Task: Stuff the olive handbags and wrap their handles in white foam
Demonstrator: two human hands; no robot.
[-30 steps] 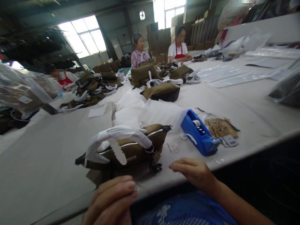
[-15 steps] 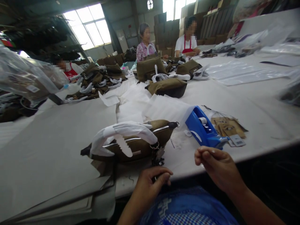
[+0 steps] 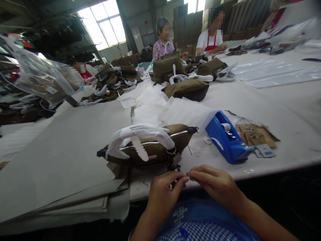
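Note:
An olive bag (image 3: 155, 147) with a silver zipper stands near the table's front edge, its handle (image 3: 140, 130) wrapped in white. Dark hardware and a tag (image 3: 175, 162) hang from the handle's right end. Just below them my left hand (image 3: 169, 187) is closed in a pinch, with something dark and white partly showing between its fingers. My right hand (image 3: 213, 182) is also pinched, its fingertips meeting those of my left hand; whatever it holds is too small to name. To the right sits a blue tape dispenser (image 3: 225, 140).
Brown tags (image 3: 258, 135) lie right of the dispenser. White sheets (image 3: 185, 110) and more olive bags (image 3: 187, 88) are behind. Grey sheets (image 3: 62, 160) cover the left side. Across the table are several people (image 3: 212, 36), and clear plastic (image 3: 281, 72) lies at the right.
My right hand has moved left from beside the dispenser to meet my left hand. The camera view has shifted, so the table and bag appear slightly farther right and higher.

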